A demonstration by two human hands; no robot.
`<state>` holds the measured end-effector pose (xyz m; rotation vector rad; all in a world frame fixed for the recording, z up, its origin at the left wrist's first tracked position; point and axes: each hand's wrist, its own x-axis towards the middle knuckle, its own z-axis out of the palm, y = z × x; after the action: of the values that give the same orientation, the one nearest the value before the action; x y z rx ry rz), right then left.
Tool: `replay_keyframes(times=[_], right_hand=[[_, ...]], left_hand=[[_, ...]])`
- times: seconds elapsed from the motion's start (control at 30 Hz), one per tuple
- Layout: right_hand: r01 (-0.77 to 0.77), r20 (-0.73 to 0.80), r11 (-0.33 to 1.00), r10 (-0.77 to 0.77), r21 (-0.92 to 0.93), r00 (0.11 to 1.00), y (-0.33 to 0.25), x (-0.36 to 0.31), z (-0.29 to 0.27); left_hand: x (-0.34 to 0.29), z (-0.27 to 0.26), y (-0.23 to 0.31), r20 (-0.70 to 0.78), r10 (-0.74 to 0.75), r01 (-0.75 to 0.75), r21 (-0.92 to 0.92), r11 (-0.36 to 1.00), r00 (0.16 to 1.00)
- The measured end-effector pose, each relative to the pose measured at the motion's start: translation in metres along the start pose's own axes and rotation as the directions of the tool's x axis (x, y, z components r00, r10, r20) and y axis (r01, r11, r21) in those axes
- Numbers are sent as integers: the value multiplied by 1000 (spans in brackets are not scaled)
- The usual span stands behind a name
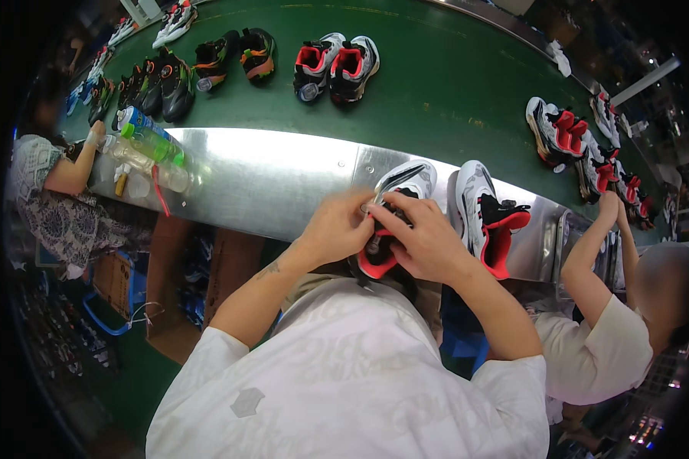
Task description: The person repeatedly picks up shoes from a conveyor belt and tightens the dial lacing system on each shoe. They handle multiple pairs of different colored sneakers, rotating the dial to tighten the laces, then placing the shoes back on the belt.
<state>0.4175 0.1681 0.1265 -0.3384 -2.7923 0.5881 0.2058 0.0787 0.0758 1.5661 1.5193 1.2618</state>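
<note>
A white-and-black sneaker (415, 180) with a red lining lies toe-away at the bench edge, right in front of me. Over its lacing area, my left hand (340, 220) is closed in a pinch, slightly blurred; whatever thin piece it holds is too small to name. My right hand (433, 239) grips the same shoe from the right, its thumb and forefinger meeting the left fingertips above the opening. Both hands cover most of the lacing. Just right of them stands a matching sneaker (476, 200), its red tongue and collar facing me, touched by neither hand.
A metal ledge (272, 172) borders the green work surface (436, 84). Farther back stand a white-and-red pair (337, 65) and several dark shoes (172, 84). Bottles (149, 145) lie at left. A co-worker (597, 336) handles shoes at right; another person (53, 176) sits at left.
</note>
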Motion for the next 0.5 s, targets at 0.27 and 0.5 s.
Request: replay_keyframes(times=[0.27, 0.5], right_hand=[[-546, -371, 790, 614, 280, 697, -22, -42, 43], [-706, 229, 308, 799, 638, 556, -23, -62, 58]], left_hand=[[51, 4, 58, 491, 178, -203, -2, 979, 853], [33, 19, 66, 646, 25, -393, 433, 811, 763]])
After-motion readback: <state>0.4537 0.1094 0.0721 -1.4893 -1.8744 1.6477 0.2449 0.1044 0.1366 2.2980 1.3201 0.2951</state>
